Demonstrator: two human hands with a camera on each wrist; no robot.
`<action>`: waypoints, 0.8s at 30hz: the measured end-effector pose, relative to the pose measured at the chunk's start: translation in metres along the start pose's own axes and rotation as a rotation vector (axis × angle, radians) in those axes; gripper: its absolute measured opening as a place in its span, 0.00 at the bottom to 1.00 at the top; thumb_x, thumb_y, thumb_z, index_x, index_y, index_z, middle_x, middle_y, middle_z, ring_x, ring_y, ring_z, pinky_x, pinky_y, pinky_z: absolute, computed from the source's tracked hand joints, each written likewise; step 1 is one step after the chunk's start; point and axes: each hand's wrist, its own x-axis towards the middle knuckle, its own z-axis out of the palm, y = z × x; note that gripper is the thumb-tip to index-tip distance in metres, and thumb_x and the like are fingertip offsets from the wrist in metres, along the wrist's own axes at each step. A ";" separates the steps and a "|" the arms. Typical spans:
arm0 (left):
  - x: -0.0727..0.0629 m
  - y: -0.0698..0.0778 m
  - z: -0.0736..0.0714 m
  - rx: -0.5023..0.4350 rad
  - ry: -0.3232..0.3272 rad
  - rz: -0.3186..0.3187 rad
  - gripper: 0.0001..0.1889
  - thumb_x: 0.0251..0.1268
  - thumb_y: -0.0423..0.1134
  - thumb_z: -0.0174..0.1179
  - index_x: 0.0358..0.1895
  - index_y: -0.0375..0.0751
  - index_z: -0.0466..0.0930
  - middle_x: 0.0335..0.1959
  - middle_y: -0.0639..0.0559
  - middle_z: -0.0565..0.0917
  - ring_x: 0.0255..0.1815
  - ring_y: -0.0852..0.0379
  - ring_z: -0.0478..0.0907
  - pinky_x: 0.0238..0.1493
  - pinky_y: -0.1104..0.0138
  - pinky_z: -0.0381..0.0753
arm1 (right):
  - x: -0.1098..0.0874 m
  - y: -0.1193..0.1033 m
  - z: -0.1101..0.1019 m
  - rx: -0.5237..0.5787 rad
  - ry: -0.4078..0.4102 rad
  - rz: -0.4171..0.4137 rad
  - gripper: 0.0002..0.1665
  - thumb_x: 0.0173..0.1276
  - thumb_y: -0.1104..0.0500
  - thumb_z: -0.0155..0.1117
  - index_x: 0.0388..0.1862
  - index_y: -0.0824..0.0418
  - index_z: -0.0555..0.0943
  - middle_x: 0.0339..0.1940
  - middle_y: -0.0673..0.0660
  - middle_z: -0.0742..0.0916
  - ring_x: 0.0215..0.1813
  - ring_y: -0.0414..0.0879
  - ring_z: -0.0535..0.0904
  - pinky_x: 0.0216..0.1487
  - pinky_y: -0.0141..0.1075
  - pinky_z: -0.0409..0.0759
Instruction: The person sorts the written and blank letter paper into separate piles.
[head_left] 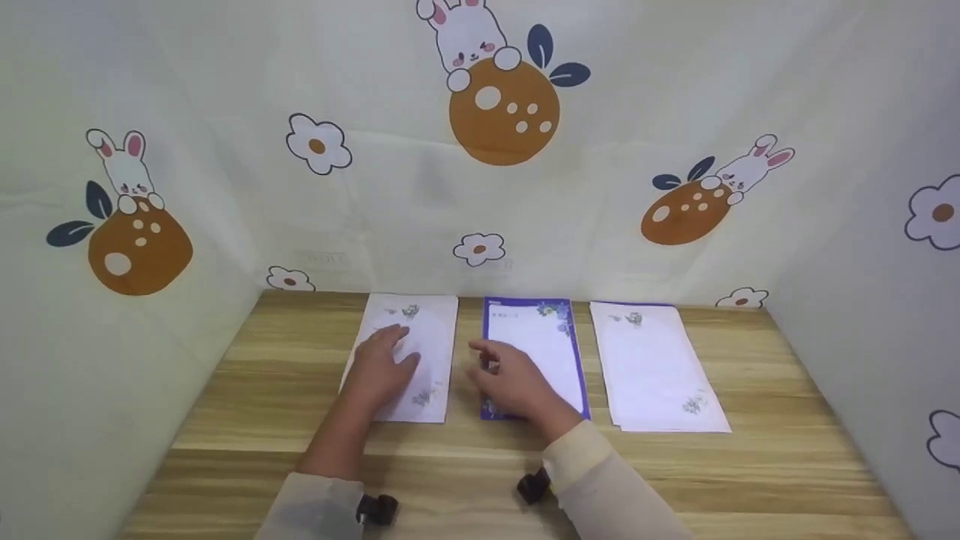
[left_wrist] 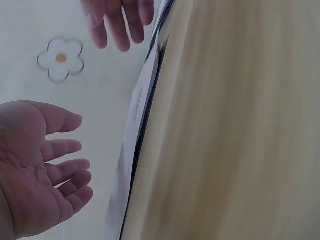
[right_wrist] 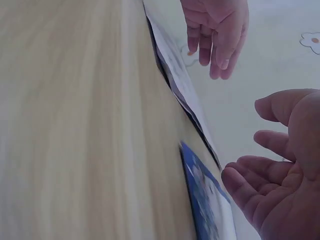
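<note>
Three sets of paper sheets lie side by side on a wood-grain table. Over the left white sheet (head_left: 431,360), printed with small floral sprigs, hovers my left hand (head_left: 381,371), fingers loosely bent and holding nothing. My right hand (head_left: 510,379) is above the left side of the middle sheet (head_left: 551,375), which has a blue-purple border and flowers at its corner. Its fingers are relaxed, with nothing between them. In the left wrist view the left hand (left_wrist: 37,165) stands apart from the paper edge (left_wrist: 137,130). In the right wrist view the right hand (right_wrist: 285,175) is near the blue-bordered sheet (right_wrist: 205,195).
To the right lies a white stack (head_left: 660,367), with a blue edge showing along its top. Behind the table (head_left: 765,390) hangs a pale curtain (head_left: 390,217) printed with rabbits, oranges and flowers, which also lines both sides. Black wrist devices (head_left: 379,510) sit at the cuffs.
</note>
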 end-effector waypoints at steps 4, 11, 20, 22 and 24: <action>0.001 0.018 0.021 -0.042 -0.026 0.048 0.29 0.76 0.44 0.63 0.77 0.42 0.74 0.82 0.40 0.71 0.86 0.37 0.62 0.88 0.43 0.59 | -0.008 0.008 -0.020 -0.001 0.038 0.013 0.31 0.79 0.47 0.66 0.77 0.53 0.77 0.73 0.60 0.84 0.66 0.59 0.87 0.71 0.54 0.85; 0.005 0.051 0.048 -0.123 -0.071 0.080 0.30 0.75 0.45 0.63 0.77 0.45 0.74 0.82 0.44 0.72 0.86 0.41 0.64 0.88 0.46 0.62 | -0.025 0.032 -0.060 -0.021 0.149 0.064 0.29 0.79 0.48 0.67 0.75 0.54 0.79 0.72 0.62 0.85 0.68 0.59 0.86 0.72 0.55 0.83; 0.001 0.089 0.071 -0.152 -0.117 0.043 0.31 0.76 0.51 0.63 0.79 0.55 0.73 0.83 0.48 0.71 0.87 0.42 0.63 0.87 0.43 0.62 | -0.039 0.067 -0.097 -0.026 0.208 0.167 0.32 0.79 0.49 0.66 0.78 0.54 0.76 0.78 0.63 0.80 0.75 0.62 0.80 0.76 0.55 0.79; 0.000 0.091 0.072 -0.143 -0.121 0.046 0.31 0.76 0.51 0.63 0.79 0.56 0.73 0.83 0.48 0.71 0.87 0.42 0.63 0.87 0.43 0.62 | -0.041 0.073 -0.101 -0.024 0.202 0.173 0.33 0.80 0.49 0.65 0.79 0.55 0.74 0.79 0.63 0.79 0.76 0.62 0.79 0.76 0.55 0.80; 0.001 0.089 0.073 -0.133 -0.123 0.055 0.31 0.76 0.51 0.63 0.79 0.56 0.72 0.83 0.48 0.71 0.87 0.42 0.63 0.86 0.43 0.63 | -0.042 0.076 -0.104 -0.028 0.194 0.188 0.34 0.80 0.49 0.65 0.80 0.54 0.73 0.79 0.64 0.78 0.77 0.62 0.78 0.76 0.55 0.79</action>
